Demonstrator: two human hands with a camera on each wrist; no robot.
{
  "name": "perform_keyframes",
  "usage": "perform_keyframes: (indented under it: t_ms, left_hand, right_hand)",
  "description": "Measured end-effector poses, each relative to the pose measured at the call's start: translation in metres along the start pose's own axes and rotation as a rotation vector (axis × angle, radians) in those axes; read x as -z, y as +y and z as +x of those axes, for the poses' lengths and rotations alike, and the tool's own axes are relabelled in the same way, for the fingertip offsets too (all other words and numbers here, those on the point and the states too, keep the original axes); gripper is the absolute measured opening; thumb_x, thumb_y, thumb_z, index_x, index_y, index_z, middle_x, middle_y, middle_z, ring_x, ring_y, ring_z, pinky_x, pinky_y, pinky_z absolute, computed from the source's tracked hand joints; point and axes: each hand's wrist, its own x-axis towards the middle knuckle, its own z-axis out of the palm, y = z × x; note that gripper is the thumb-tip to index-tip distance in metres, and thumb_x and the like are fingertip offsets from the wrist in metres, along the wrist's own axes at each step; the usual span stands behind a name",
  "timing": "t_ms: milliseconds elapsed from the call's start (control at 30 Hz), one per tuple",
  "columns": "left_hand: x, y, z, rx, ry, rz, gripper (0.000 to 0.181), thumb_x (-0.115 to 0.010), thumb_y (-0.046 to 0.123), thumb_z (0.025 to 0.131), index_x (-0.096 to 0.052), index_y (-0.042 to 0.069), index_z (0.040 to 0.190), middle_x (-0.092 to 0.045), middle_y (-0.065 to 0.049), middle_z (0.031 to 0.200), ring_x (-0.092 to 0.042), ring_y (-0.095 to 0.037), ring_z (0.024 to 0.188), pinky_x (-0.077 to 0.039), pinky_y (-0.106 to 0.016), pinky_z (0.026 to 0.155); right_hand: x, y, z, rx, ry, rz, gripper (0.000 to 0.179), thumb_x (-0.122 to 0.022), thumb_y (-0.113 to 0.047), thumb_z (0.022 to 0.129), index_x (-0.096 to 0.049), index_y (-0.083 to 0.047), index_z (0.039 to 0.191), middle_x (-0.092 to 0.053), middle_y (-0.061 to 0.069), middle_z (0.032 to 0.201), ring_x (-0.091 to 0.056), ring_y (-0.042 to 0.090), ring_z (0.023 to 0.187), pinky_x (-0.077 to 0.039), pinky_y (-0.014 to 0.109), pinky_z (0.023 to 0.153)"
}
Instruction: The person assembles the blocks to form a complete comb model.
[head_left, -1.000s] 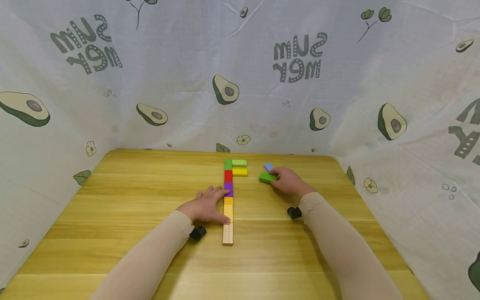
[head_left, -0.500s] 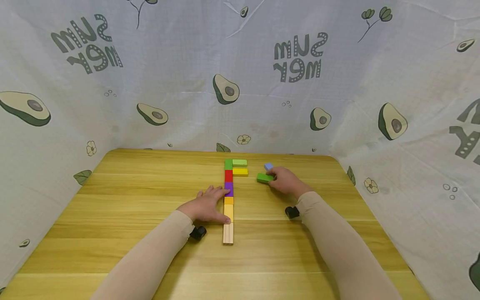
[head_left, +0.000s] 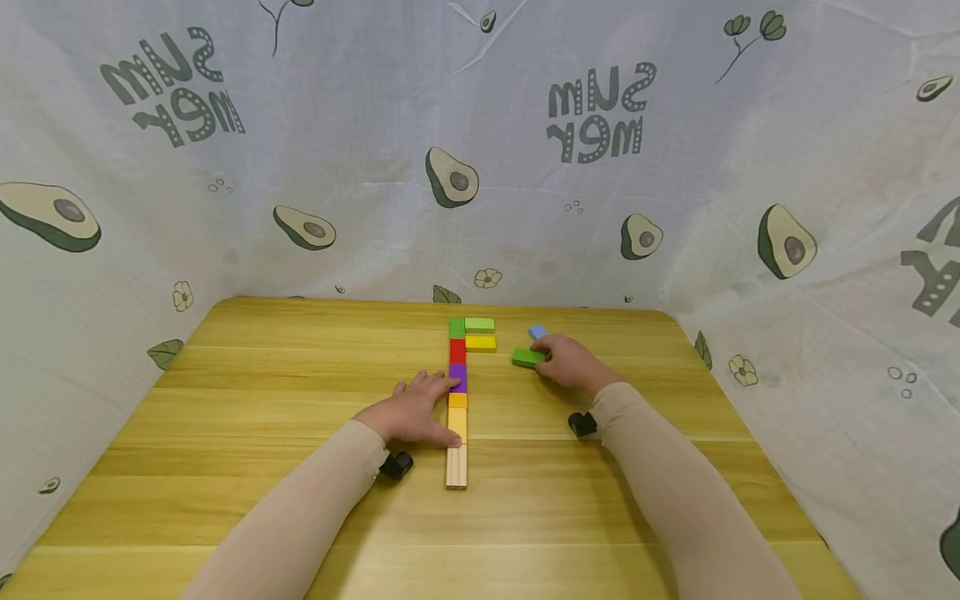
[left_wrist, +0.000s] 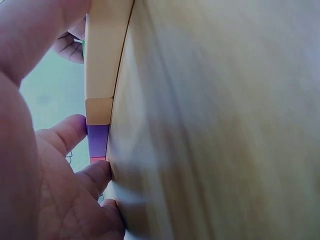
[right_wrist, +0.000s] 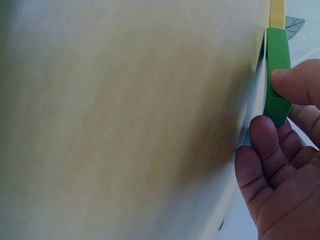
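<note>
My left hand (head_left: pixel 411 410) lies spread along the left side of a straight row of wooden blocks. Its index fingertip touches the purple block (head_left: pixel 458 378), and its thumb rests by the joint of the pale yellow block (head_left: pixel 457 423) and the plain wood block (head_left: pixel 456 468). My right hand (head_left: pixel 573 363) pinches the near end of a green block (head_left: pixel 528 357), thumb on one face, as the right wrist view shows. Behind those fingers lies a light blue block (head_left: pixel 537 332), partly covered. The row also has orange (head_left: pixel 457 400), red (head_left: pixel 457 351) and green blocks at its far end.
A light green block (head_left: pixel 479 325) and a yellow block (head_left: pixel 480 343) jut right from the row's far end. The wooden table (head_left: pixel 315 350) ends at a printed cloth (head_left: pixel 375 150) behind and at the sides.
My right hand has shifted slightly left with the green block, nearer to the row. The light blue block has stayed in place, and the left hand has not moved.
</note>
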Motion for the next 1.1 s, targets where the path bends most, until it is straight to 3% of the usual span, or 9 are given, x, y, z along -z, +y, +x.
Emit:
perform_keyframes:
  t_ms: [500, 1100]
  left_hand:
    - [0.0005, 0.0002, -0.0003, 0.000, 0.001, -0.012, 0.104, -0.087, 0.050, 0.082, -0.033, 0.020, 0.166, -0.019, -0.014, 0.176, -0.005, -0.043, 0.164, 0.000, -0.069, 0.129]
    - [-0.0001, -0.0001, -0.0006, -0.004, 0.006, -0.025, 0.104, -0.086, 0.050, 0.082, -0.033, 0.020, 0.166, -0.019, -0.014, 0.176, -0.005, -0.042, 0.165, 0.001, -0.069, 0.128]
  right_hand:
    - [-0.0014, 0.0015, -0.0004, -0.015, -0.004, 0.011, 0.042, -0.064, -0.012, 0.102, -0.061, 0.002, 0.142, -0.065, 0.023, 0.138, -0.063, 0.035, 0.118, -0.052, 0.052, 0.105]
    - [-0.0074, 0.0057, -0.0044, -0.044, 0.023, 0.100, 0.044, -0.064, -0.013, 0.103, -0.059, 0.003, 0.144, -0.062, 0.025, 0.140, -0.061, 0.034, 0.116, -0.052, 0.050, 0.103]
